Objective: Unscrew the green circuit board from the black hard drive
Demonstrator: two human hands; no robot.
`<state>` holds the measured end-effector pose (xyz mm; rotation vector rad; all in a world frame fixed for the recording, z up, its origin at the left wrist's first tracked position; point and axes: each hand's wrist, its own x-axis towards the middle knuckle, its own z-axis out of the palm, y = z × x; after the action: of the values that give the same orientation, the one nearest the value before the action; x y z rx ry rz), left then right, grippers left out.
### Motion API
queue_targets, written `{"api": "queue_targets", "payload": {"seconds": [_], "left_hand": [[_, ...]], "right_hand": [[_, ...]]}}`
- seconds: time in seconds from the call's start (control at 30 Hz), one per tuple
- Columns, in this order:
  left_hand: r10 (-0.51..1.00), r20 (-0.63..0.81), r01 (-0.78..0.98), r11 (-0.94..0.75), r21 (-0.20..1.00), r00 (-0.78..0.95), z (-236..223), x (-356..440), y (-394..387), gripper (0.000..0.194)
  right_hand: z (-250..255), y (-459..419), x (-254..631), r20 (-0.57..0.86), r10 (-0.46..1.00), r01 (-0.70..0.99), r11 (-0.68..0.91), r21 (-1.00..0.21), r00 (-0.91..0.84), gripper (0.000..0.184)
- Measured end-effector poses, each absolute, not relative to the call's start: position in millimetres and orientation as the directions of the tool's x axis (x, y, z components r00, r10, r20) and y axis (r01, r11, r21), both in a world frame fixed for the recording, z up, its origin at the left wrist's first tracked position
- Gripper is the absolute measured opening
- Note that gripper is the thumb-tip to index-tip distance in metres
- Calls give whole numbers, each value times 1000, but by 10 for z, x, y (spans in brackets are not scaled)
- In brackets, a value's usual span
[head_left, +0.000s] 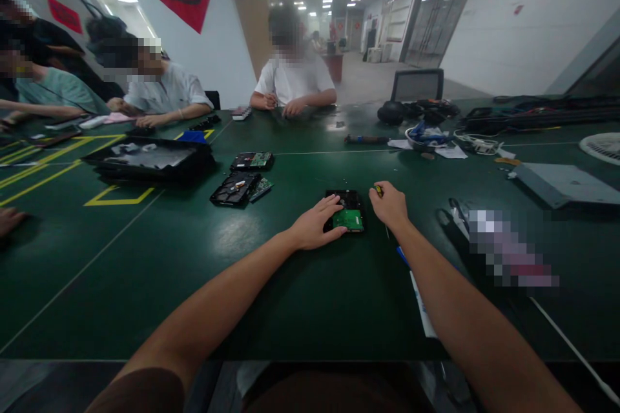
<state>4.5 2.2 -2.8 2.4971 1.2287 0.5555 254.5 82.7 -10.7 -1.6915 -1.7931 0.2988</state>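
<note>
A hard drive (349, 219) with a green circuit board lies flat on the green table in front of me. My left hand (317, 224) holds it from the left side, fingers over its far part and thumb along its near edge. Just right of the drive, my right hand (390, 205) is closed around a screwdriver (378, 190). Its yellow and black handle end shows by the thumb, and a thin shaft points down below the fist, off the drive. Most of the handle is hidden by my fingers.
Further left lie another hard drive (252, 161), an opened drive casing (235, 188) and a loose circuit board (261, 189). Black trays (150, 164) stand beyond them. At right are a grey metal box (566, 184) and cables (477, 142). A person (295, 87) sits opposite.
</note>
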Motion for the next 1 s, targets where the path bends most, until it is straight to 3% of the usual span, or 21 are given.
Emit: {"api": "queue_targets", "payload": {"seconds": [0.2, 1.0], "left_hand": [[807, 214, 687, -583, 435, 550, -25, 36, 10, 71], [813, 213, 684, -575, 449, 543, -69, -25, 171, 72]], "right_hand": [[-77, 752, 2493, 358, 933, 819, 188, -542, 23, 40], [-248, 915, 2429, 283, 959, 757, 162, -633, 31, 37]]}}
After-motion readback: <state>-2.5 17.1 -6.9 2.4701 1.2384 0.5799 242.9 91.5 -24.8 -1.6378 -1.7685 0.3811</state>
